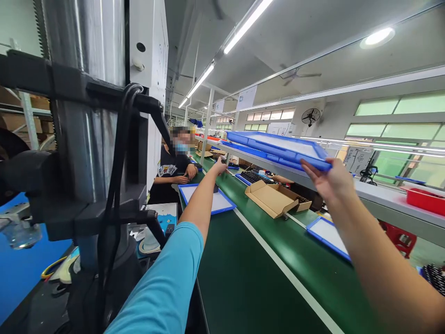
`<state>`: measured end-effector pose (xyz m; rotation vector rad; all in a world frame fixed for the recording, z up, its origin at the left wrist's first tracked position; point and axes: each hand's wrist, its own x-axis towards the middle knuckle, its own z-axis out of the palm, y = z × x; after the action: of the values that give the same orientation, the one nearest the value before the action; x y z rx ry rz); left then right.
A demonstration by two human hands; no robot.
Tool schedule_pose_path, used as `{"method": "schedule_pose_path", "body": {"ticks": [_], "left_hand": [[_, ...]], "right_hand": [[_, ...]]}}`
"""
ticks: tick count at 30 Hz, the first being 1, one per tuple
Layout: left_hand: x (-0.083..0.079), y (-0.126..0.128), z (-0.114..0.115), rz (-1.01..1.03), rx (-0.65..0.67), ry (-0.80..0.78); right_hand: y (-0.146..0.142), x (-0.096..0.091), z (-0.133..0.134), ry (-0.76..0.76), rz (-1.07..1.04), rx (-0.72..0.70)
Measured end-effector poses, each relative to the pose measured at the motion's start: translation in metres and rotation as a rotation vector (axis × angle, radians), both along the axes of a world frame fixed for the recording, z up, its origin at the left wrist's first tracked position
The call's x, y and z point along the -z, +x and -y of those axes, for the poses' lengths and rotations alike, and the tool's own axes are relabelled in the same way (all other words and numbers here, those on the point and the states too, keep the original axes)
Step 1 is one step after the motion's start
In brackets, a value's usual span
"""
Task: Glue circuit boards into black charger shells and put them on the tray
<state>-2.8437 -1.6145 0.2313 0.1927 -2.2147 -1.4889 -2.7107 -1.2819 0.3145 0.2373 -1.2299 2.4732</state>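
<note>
Both my arms reach out over a green conveyor belt [257, 278]. My right hand [328, 178] grips the near corner of a blue-rimmed tray [278, 144] that lies tilted on top of a stack on the grey overhead shelf [382, 195]. My left hand [220, 166], at the end of a light-blue sleeve, stretches toward the tray's far left end; it looks small here and its fingers are hard to make out. Below it lies another blue-rimmed tray [222, 202] on the belt.
A metal press column with black cables [104, 153] stands close on my left. An open cardboard box [273, 197] and a third tray [328, 236] lie on the belt. A co-worker [174, 169] sits beyond the machine. A red bin [426, 199] rests on the shelf.
</note>
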Motion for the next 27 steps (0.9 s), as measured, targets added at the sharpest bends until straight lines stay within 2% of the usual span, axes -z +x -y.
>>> {"method": "schedule_pose_path", "body": {"ticks": [4, 6, 7, 9, 12, 14, 16, 17, 18, 20, 23, 27], "left_hand": [[0.02, -0.004, 0.001, 0.068, 0.036, -0.001], [0.04, 0.0, -0.01, 0.087, 0.06, -0.03], [0.056, 0.005, -0.02, 0.104, 0.078, -0.053], [0.1, 0.024, -0.047, 0.155, 0.126, -0.115], [0.188, 0.069, -0.091, 0.206, 0.197, -0.249], [0.246, 0.101, -0.113, 0.214, 0.225, -0.348], [0.292, 0.127, -0.126, 0.228, 0.242, -0.434], [0.308, 0.135, -0.129, 0.228, 0.243, -0.469], [0.319, 0.14, -0.13, 0.227, 0.25, -0.499], [0.332, 0.142, -0.13, 0.222, 0.256, -0.543], [0.337, 0.137, -0.127, 0.211, 0.256, -0.579], [0.34, 0.132, -0.127, 0.18, 0.238, -0.604]], "right_hand": [[0.031, 0.016, -0.045, 0.036, 0.006, 0.106], [0.035, 0.018, -0.053, 0.053, -0.013, 0.126], [0.034, 0.019, -0.051, 0.055, -0.02, 0.116], [0.026, 0.02, -0.04, 0.059, -0.012, 0.071], [0.004, 0.024, -0.004, 0.065, 0.016, -0.009], [-0.012, 0.031, 0.026, 0.075, 0.036, -0.067], [-0.025, 0.043, 0.06, 0.09, 0.065, -0.134], [-0.031, 0.05, 0.077, 0.099, 0.084, -0.17], [-0.036, 0.059, 0.094, 0.108, 0.101, -0.205], [-0.042, 0.079, 0.127, 0.123, 0.13, -0.266], [-0.05, 0.111, 0.166, 0.128, 0.17, -0.333], [-0.063, 0.15, 0.2, 0.095, 0.239, -0.363]]}}
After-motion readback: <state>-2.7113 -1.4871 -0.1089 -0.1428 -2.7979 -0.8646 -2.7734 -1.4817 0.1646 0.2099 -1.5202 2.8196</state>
